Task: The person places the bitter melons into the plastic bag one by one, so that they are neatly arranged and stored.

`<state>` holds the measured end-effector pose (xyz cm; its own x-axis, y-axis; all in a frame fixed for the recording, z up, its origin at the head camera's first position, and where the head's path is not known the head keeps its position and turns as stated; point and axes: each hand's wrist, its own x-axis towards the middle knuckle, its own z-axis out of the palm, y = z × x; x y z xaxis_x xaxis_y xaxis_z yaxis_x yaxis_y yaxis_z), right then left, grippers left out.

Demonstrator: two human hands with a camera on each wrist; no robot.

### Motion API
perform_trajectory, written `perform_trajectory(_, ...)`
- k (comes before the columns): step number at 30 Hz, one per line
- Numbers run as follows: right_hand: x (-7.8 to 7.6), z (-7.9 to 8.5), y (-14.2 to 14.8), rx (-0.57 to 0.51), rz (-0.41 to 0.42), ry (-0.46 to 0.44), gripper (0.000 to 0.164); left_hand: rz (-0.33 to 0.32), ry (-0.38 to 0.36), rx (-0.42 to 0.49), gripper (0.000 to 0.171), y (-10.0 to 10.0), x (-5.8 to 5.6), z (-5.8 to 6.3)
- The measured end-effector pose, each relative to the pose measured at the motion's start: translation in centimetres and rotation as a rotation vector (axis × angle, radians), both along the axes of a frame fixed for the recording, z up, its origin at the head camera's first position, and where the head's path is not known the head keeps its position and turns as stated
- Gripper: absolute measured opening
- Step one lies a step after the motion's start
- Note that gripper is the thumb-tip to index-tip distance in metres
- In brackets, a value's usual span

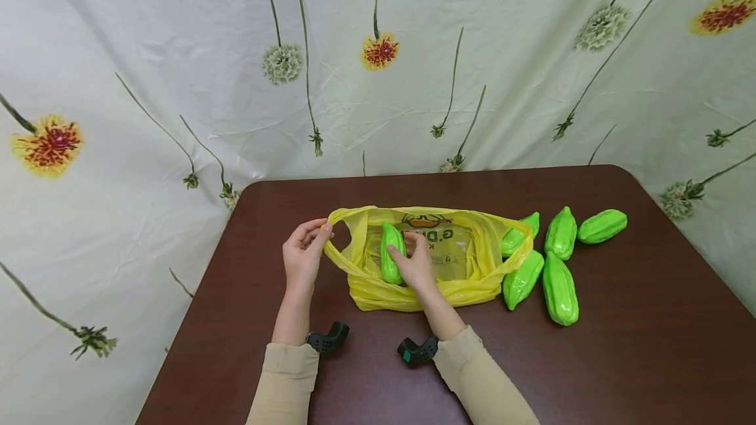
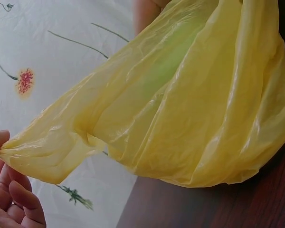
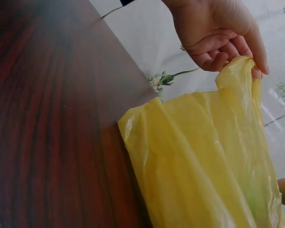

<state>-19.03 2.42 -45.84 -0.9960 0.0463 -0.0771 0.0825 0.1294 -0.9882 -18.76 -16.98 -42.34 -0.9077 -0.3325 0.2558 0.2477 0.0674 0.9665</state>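
A yellow plastic carrier bag (image 1: 425,297) lies on the table with its mouth spread wide. At its left end my left hand (image 1: 303,254) pinches the handle between thumb and fingertips; the left wrist view shows this handle pulled taut. My right hand (image 1: 418,267) grips a bright green, ridged, fruit-like piece (image 1: 391,248) with a pointed tip, upright within the bag's mouth. Through the thin plastic, a green tint shows in both wrist views. The right wrist view has my left hand (image 3: 223,35) on the handle, while most of my right hand is hidden there.
Several similar green ridged pieces (image 1: 560,289) lie just right of the bag, two partly behind its right handle loop. The dark brown table (image 1: 248,241) backs onto a white cloth (image 1: 177,31) printed with flowers. A black strap device sits at each wrist.
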Motion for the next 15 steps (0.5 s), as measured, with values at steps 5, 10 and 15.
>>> perform_trajectory(5, -0.04, -0.23, 0.07, -0.015, -0.004, 0.006, 0.054, 0.001, -0.007, -0.001, 0.025, 0.04, -0.03, 0.01)
perform_trajectory(10, -0.05, -0.07, 0.19, -0.009, -0.011, 0.008, 0.051, -0.001, -0.017, -0.001, 0.026, 0.01, -0.06, -0.04)
perform_trajectory(15, -0.02, 0.71, 0.68, -0.017, -0.027, 0.036, 0.049, 0.002, -0.027, -0.005, 0.026, -0.03, -0.06, -0.09)
